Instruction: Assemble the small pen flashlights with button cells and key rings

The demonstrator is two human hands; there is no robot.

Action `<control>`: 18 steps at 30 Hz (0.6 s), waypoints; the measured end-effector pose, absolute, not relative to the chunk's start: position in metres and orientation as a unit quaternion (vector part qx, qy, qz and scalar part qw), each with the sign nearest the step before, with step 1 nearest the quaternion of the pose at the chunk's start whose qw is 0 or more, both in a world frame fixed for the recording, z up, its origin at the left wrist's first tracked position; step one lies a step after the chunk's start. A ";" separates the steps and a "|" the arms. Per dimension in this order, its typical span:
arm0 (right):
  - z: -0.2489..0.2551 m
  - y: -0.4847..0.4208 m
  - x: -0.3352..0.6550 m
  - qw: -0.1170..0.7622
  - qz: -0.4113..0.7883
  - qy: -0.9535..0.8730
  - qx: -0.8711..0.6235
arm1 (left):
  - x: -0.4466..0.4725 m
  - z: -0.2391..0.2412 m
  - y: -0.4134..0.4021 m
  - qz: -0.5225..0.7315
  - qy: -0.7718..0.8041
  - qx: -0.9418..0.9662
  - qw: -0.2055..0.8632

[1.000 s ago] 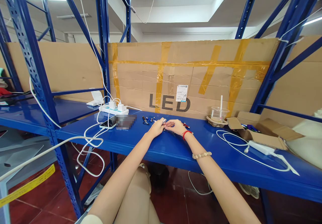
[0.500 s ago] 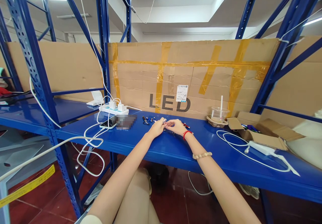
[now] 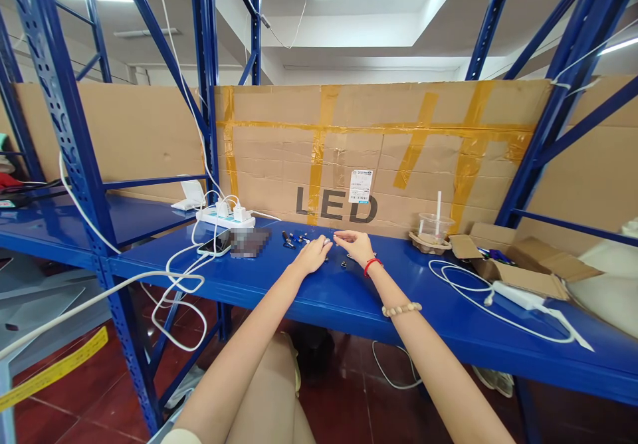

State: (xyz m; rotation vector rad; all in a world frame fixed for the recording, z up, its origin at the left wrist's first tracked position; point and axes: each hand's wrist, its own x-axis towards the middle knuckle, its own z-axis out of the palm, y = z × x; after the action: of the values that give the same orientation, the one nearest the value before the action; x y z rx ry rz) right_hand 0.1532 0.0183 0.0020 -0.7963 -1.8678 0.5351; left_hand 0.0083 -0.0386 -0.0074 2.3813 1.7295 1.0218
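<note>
My left hand [image 3: 315, 256] is closed at the middle of the blue shelf, its fingertips around a small pale or shiny piece too small to name. Just to its right, my right hand [image 3: 356, 246] has thumb and fingers drawn together in a pinch; what they hold, if anything, cannot be made out. A narrow gap separates the two hands. A small dark metallic part [image 3: 343, 264] lies below the right hand. Several small blue and dark pieces [image 3: 298, 238] are scattered beyond the left hand, along with a black pen-like piece [image 3: 287, 240].
Left of the hands are a phone [image 3: 215, 244], a blurred dark item [image 3: 250, 242] and a white power strip [image 3: 226, 217] with looping cables. To the right stand a plastic cup [image 3: 432, 226], an open cardboard box [image 3: 531, 278] and a white cable [image 3: 461, 288]. Cardboard [image 3: 279, 151] walls the back.
My hands were touching at the fingertips; now they are apart, the right having shifted slightly right. The small metallic part below the right hand shows more fully.
</note>
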 end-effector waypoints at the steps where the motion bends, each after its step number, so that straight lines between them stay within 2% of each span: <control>1: 0.002 0.018 0.153 0.501 0.228 -0.770 -0.323 | 0.008 -0.007 -0.038 0.327 0.553 0.766 0.012; 18: 0.008 0.007 0.150 0.470 0.278 -0.792 -0.273 | 0.008 -0.008 -0.039 0.335 0.534 0.776 -0.010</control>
State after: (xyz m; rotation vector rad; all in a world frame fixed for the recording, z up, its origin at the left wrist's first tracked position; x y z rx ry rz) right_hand 0.1496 0.0072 0.0078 -0.6679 -1.9398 0.6817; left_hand 0.0078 -0.0390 -0.0077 2.4540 1.6878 1.0581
